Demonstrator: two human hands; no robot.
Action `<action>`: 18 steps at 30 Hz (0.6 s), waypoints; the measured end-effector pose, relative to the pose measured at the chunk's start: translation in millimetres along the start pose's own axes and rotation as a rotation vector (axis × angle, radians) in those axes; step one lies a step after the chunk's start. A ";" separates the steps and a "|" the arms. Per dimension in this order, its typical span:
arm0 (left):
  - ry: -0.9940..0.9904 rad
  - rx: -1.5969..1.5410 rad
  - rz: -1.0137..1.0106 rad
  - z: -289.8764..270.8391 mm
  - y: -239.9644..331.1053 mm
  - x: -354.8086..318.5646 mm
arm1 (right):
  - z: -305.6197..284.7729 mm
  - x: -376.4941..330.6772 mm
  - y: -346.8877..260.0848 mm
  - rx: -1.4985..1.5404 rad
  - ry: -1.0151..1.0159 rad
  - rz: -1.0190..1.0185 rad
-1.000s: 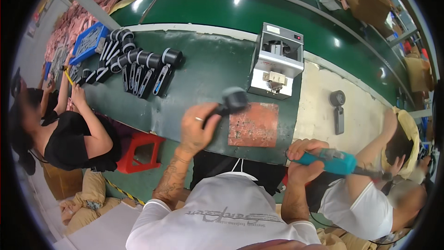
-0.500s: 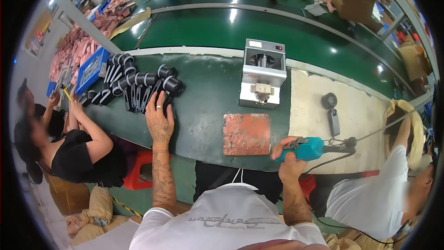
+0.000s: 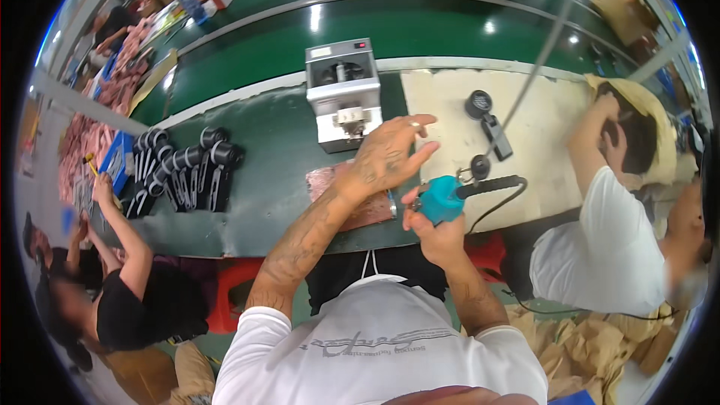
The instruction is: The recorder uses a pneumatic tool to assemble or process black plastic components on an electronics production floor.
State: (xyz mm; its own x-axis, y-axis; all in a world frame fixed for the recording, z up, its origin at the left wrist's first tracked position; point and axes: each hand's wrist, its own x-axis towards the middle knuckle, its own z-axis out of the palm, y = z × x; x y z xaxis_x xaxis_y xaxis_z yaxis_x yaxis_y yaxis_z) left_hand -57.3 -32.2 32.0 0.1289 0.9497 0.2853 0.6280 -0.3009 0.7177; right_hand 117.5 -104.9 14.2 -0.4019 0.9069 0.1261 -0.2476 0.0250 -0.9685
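Note:
My left hand [image 3: 390,154] is stretched out over the bench between the grey screw feeder [image 3: 343,94] and my right hand, its fingers apart and nothing seen in them. My right hand [image 3: 436,232] grips a teal electric screwdriver [image 3: 441,199] whose black cable runs off to the right. Partly under my left forearm lies a worn reddish-brown pad [image 3: 375,210]. A black device with a round head and a flat handle [image 3: 491,131], like a handheld fan, rests on the cream sheet [image 3: 547,127] beyond the screwdriver. More such black devices [image 3: 184,169] stand in rows at the left.
A blue tray [image 3: 116,161] and piles of pink parts [image 3: 86,139] are at the far left, near a co-worker in black [image 3: 131,307]. On the right, another co-worker in white [image 3: 600,240] reaches into a paper-lined sack [image 3: 652,127]. A green conveyor [image 3: 420,26] runs behind the bench.
My left hand has left the black devices and swung right, close to the screwdriver. The view has shifted to the right. My right hand still grips the screwdriver, now turned somewhat.

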 end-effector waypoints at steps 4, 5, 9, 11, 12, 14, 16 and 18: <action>-0.097 0.146 0.231 85.4 2.8 59.8 | -8.1 -12.5 -6.1 -0.037 0.002 -0.038; -0.135 0.215 0.219 107.0 -3.6 70.2 | -7.2 -15.6 -8.3 -0.040 0.010 -0.019; -0.123 0.069 -0.275 148.2 4.0 101.8 | -19.2 -29.0 -5.1 -0.035 0.047 -0.037; -0.217 -0.109 -0.388 151.7 0.5 109.9 | -25.9 -33.8 -10.8 -0.054 0.043 -0.005; -0.303 -0.281 -0.505 149.5 -2.9 109.8 | -24.9 -33.8 -12.6 -0.056 0.064 -0.009; -0.142 -0.193 -0.408 171.6 -10.8 113.6 | -25.3 -32.5 -13.6 -0.063 0.081 -0.010; -0.306 -0.335 -0.473 170.3 -2.5 118.8 | -26.9 -30.3 -13.1 -0.042 0.091 0.006; -0.081 -0.243 -0.418 196.8 -28.8 117.4 | -20.5 -28.4 -13.6 -0.051 0.053 0.015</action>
State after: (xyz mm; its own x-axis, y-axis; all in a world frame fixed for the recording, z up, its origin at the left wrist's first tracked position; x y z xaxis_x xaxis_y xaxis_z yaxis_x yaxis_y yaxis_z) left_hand 90.8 105.1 -80.2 -0.0312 0.9943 -0.1022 0.4430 0.1054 0.8903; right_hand 150.4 -122.4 19.4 -0.3579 0.9282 0.1015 -0.1961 0.0316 -0.9801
